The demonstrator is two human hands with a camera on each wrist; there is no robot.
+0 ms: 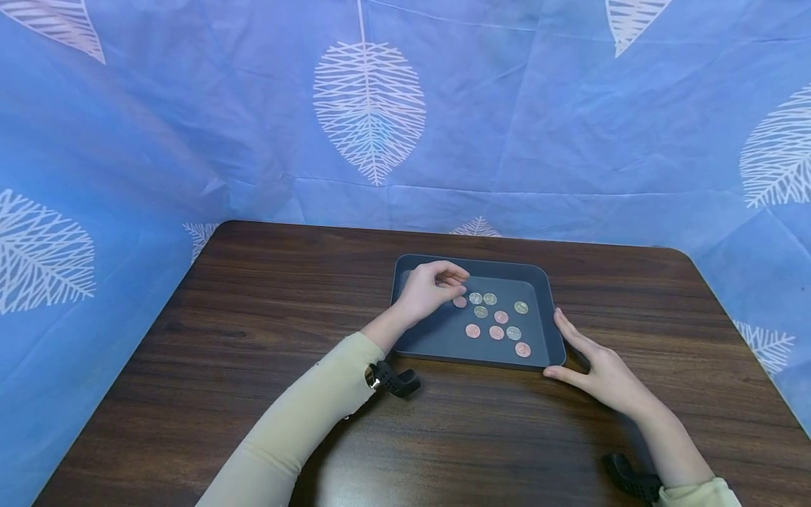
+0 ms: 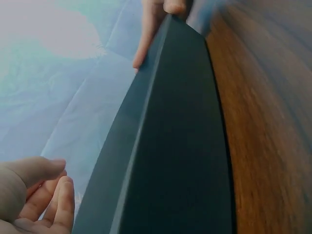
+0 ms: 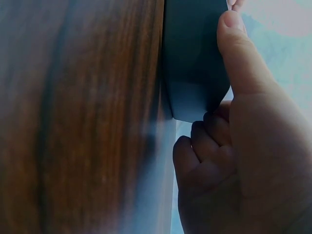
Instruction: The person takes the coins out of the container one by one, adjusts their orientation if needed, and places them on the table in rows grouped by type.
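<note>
Coins (image 1: 497,332) lie right of the nearer left grip (image 1: 427,290), curled, contents undetermined; right grip (image 1: 602,372) holds the tray (image 1: 434,339) near-right corner.

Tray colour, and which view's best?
The tray is dark blue-grey; best seen in the head view.
</note>
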